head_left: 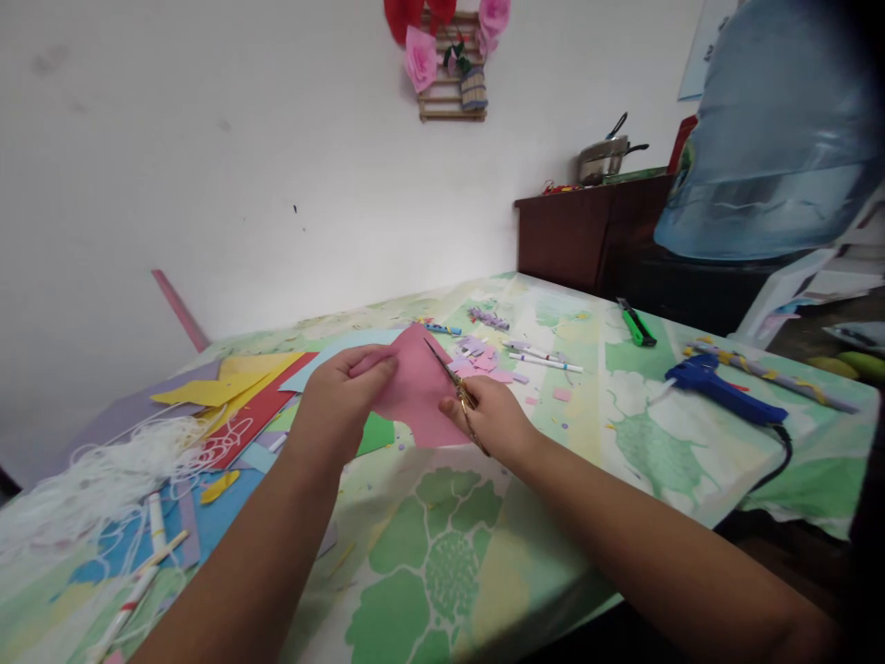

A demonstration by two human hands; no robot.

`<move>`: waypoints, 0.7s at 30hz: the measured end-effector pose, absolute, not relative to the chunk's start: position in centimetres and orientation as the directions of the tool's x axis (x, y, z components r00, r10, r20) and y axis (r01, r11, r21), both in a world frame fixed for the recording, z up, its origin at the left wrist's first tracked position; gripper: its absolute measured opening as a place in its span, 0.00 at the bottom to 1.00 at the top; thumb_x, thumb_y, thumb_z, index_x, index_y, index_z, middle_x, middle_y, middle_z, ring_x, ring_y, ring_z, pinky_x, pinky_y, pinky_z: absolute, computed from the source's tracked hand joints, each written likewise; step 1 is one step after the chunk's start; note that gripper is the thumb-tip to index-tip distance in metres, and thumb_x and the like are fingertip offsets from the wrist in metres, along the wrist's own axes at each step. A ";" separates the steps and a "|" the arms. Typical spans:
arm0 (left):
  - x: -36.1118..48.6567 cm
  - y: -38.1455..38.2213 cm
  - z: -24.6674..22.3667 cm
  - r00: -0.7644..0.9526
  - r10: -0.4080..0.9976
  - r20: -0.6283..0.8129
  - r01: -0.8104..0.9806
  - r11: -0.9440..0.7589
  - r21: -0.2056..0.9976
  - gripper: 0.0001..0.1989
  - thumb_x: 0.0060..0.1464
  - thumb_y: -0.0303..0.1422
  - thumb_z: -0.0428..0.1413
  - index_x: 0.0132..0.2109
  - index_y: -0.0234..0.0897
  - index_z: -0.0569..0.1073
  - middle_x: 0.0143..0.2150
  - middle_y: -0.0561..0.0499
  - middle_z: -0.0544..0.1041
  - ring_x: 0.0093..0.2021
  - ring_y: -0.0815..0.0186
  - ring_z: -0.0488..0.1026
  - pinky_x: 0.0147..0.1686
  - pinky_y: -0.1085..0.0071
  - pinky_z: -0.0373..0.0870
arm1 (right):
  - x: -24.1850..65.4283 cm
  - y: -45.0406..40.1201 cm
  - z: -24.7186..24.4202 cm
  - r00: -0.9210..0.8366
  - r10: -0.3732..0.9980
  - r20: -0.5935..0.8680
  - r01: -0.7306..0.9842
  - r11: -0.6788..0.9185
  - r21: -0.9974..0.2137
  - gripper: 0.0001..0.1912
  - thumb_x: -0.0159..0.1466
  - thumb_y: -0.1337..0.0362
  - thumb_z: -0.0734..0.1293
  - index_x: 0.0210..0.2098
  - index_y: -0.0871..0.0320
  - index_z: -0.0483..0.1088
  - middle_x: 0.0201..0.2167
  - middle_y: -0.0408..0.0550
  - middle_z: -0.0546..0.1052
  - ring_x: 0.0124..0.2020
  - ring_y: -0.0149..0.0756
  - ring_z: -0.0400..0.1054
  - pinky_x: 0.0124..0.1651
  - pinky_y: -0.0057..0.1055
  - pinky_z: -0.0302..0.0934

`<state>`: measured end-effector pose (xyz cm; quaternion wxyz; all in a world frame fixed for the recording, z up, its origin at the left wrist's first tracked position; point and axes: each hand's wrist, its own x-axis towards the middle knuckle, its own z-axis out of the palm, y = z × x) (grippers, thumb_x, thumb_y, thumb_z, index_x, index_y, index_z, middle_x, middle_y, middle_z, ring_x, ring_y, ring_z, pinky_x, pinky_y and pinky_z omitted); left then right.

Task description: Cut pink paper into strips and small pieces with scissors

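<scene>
My left hand (pixel 338 392) grips a sheet of pink paper (pixel 421 397) by its left side, thumb on top. The sheet is held up over the table and has a curved, cut-looking lower edge. In my right hand (pixel 494 415) is a pair of scissors (pixel 456 383) with gold-coloured handles. Their dark blades point up and to the left, in front of the pink paper; whether they are parted I cannot tell. Small pink and purple paper scraps (pixel 480 355) lie just behind the scissors.
Coloured sheets (pixel 263 406) and a tangle of white string (pixel 103 480) lie on the left. A blue glue gun (pixel 725 387), a green utility knife (pixel 636 325) and white sticks (pixel 546 361) lie on the right of the flowered tablecloth (pixel 421 563). A large water bottle (pixel 774 157) stands beyond.
</scene>
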<state>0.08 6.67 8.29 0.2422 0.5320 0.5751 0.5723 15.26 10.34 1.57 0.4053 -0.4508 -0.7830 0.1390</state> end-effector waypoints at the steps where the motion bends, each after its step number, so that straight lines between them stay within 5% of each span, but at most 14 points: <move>1: 0.0 6.7 8.2 -0.311 0.892 0.327 0.324 -0.224 0.919 0.13 0.34 0.38 0.56 0.31 0.39 0.72 0.27 0.53 0.73 0.27 0.67 0.67 0.25 0.74 0.61 | 15.3 10.3 1.6 -0.261 0.819 0.511 0.597 0.553 -0.582 0.20 0.51 0.50 0.57 0.15 0.58 0.47 0.13 0.38 0.52 0.16 0.25 0.46 0.18 0.23 0.39; 21: 0.0 6.3 8.9 -0.319 0.883 0.344 0.437 -0.185 0.880 0.14 0.34 0.38 0.54 0.32 0.38 0.72 0.27 0.53 0.73 0.30 0.65 0.67 0.26 0.75 0.60 | 14.8 10.2 1.7 -0.229 0.870 0.437 0.503 0.491 -0.712 0.22 0.47 0.46 0.58 0.13 0.59 0.53 0.11 0.38 0.53 0.16 0.24 0.48 0.17 0.22 0.41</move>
